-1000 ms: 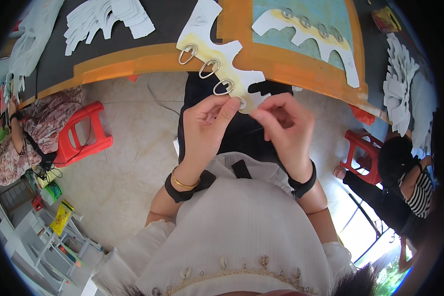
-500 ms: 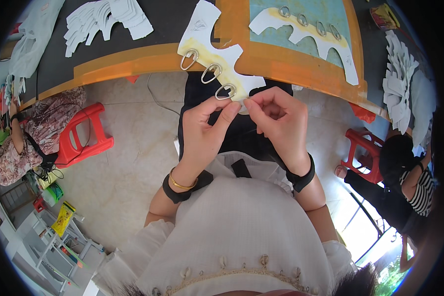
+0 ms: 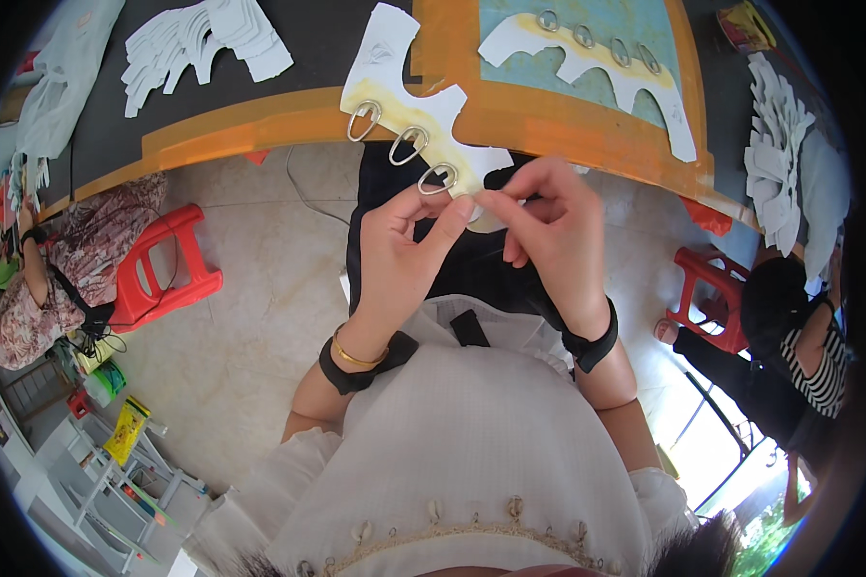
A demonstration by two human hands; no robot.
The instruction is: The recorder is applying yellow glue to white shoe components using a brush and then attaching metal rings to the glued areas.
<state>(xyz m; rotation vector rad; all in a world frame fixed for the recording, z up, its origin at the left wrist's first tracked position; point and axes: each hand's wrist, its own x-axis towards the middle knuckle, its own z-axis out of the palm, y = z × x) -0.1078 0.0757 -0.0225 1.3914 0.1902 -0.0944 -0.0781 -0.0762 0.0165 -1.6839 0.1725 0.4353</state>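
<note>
Together my left hand (image 3: pixel 404 245) and right hand (image 3: pixel 548 226) pinch the near end of the white cut-out piece (image 3: pixel 404 101) with metal rings (image 3: pixel 409 144); my fingertips hide its tip.

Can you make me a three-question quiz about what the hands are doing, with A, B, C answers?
1. Where is the white cut-out piece that both hands hold?
A. on the floor
B. hanging over the orange table edge
C. on a red stool

2. How many metal rings show on that piece?
A. three
B. one
C. six

3. What is the left hand doing?
A. lying flat and open
B. pinching the piece's near end
C. holding scissors

Answers: 1 B, the piece juts off the table toward the person. 2 A, three rings sit in a row. 3 B, its fingertips meet the right hand at the piece's tip.
</note>
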